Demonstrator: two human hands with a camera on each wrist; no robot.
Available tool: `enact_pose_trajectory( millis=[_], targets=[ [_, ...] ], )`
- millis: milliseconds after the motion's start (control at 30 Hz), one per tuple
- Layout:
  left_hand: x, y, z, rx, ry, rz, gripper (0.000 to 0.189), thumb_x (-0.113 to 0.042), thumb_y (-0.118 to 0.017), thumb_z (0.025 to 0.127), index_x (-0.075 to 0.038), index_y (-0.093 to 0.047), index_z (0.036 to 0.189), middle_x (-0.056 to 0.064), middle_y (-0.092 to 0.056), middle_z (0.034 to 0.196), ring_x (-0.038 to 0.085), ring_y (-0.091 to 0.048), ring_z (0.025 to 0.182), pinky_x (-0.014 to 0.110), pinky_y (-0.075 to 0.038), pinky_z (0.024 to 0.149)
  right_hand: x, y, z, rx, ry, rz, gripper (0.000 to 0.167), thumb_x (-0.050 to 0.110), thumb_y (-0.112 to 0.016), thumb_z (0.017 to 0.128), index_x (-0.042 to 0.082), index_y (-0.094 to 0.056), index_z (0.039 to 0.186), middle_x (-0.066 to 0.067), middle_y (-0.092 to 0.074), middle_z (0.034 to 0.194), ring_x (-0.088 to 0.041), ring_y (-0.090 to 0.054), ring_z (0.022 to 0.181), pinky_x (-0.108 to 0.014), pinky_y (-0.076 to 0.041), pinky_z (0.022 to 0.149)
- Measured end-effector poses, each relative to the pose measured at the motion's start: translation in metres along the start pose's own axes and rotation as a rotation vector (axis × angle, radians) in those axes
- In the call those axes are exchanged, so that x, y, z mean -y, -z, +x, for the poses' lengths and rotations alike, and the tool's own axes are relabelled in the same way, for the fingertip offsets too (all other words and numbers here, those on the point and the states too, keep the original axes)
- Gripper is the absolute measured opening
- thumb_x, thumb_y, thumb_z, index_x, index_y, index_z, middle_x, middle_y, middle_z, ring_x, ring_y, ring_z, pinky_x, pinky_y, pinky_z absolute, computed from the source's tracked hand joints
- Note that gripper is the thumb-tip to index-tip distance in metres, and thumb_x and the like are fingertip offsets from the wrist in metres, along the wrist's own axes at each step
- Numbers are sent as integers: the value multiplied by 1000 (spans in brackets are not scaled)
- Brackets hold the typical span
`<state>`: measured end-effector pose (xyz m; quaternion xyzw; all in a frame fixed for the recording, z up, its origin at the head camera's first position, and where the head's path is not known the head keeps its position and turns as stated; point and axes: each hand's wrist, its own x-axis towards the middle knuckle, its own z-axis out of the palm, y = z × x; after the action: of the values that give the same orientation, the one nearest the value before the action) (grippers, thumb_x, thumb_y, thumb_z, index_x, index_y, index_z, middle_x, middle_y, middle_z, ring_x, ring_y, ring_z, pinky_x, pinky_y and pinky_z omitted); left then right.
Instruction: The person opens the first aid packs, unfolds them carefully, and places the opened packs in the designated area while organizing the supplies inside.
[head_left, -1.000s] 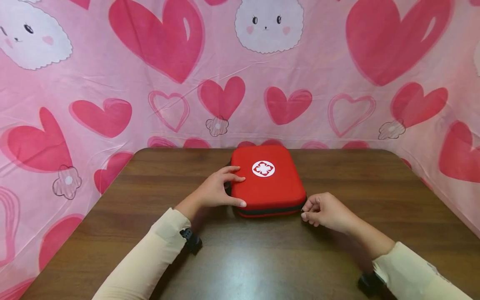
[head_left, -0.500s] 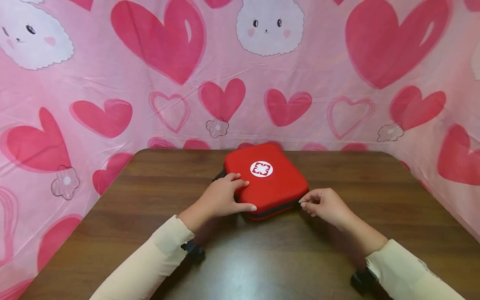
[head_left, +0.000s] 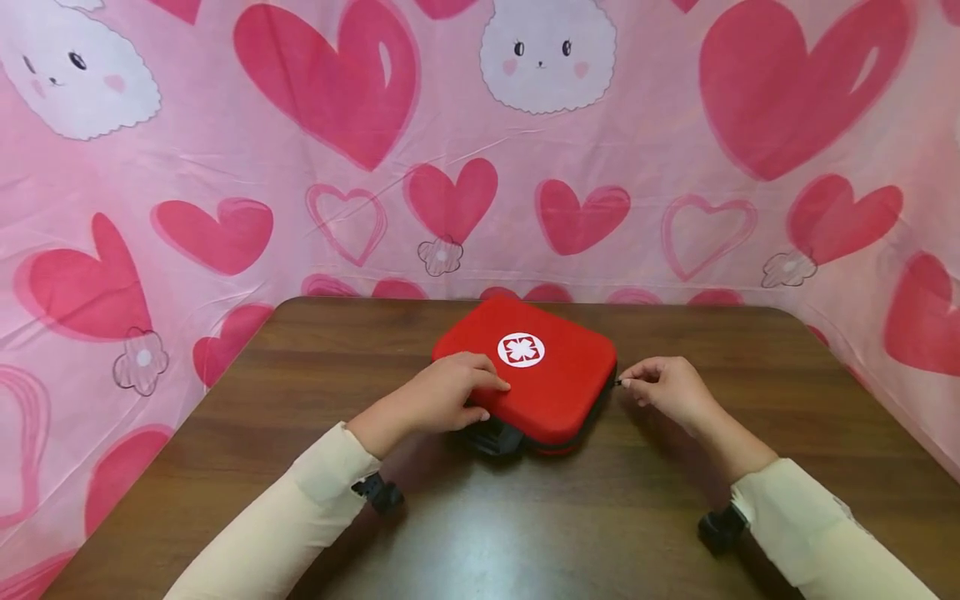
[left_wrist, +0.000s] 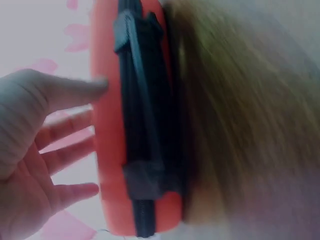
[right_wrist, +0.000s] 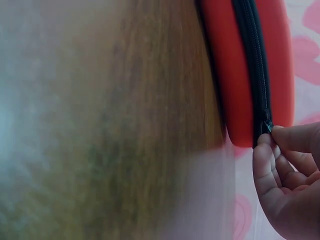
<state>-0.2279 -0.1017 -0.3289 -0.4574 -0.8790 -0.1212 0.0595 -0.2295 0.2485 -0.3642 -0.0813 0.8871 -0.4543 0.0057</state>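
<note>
A red zippered first-aid case (head_left: pixel 562 379) with a white cross emblem (head_left: pixel 521 350) lies flat on the table, turned at an angle. My left hand (head_left: pixel 453 392) rests on its lid at the near left edge, fingers fairly straight. Below that hand, the black carry handle (left_wrist: pixel 150 110) shows on the case's side. Thumb and forefinger of my right hand (head_left: pixel 675 392) pinch a small dark zipper pull (right_wrist: pixel 267 125) at the case's right corner. In the right wrist view the black zipper track (right_wrist: pixel 255 55) runs along the side and looks closed there.
The brown wooden table (head_left: pixel 585 517) has a far edge just behind the case. A pink cloth (head_left: pixel 645 125) with hearts hangs behind and at both sides. Dark wrist straps (head_left: pixel 723 529) show below the sleeves.
The case has swivelled on the table, its handle side coming round toward the front. My right hand has moved up and slightly right, along with the case's corner; the left hand followed the lid.
</note>
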Motion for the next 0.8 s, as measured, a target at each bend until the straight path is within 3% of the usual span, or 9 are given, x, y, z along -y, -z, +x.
enact_pose_trajectory(
  millis=[100,233,333,533,800],
  targets=[
    [9,0,1,23,34,-54,46,-22,-81,80,-15,-69,124,6,-60,126,25,-52,120,47,-43,102,-2,1,2,0,6,45,16,2,-67,91,-11,-69,100,-20,-69,90,-25,-66,73,-30,-58,65],
    [19,1,1,65,119,-106,51,-27,-81,80,-17,-67,128,7,-53,139,32,-41,134,63,-27,108,-2,1,3,-7,5,81,18,0,-66,90,-13,-68,102,-23,-69,92,-24,-66,71,-30,-58,65],
    [25,1,1,81,160,-132,54,-31,-80,80,-19,-65,130,7,-51,142,33,-37,138,66,-22,109,-3,2,3,-9,-4,90,19,0,-66,90,-14,-67,104,-24,-69,93,-23,-66,69,-31,-58,64],
    [28,0,1,86,170,-86,52,-37,-76,83,-20,-64,131,4,-54,141,30,-41,136,62,-30,107,-6,1,3,23,-36,134,20,-2,-64,90,-16,-65,104,-23,-69,91,-22,-65,69,-31,-58,65],
    [24,4,6,64,230,55,54,-47,-76,80,-24,-67,128,-4,-61,132,20,-53,126,47,-49,92,-2,-1,0,65,-21,136,16,-4,-63,91,-15,-66,102,-19,-69,88,-23,-63,70,-32,-58,66]
  ],
)
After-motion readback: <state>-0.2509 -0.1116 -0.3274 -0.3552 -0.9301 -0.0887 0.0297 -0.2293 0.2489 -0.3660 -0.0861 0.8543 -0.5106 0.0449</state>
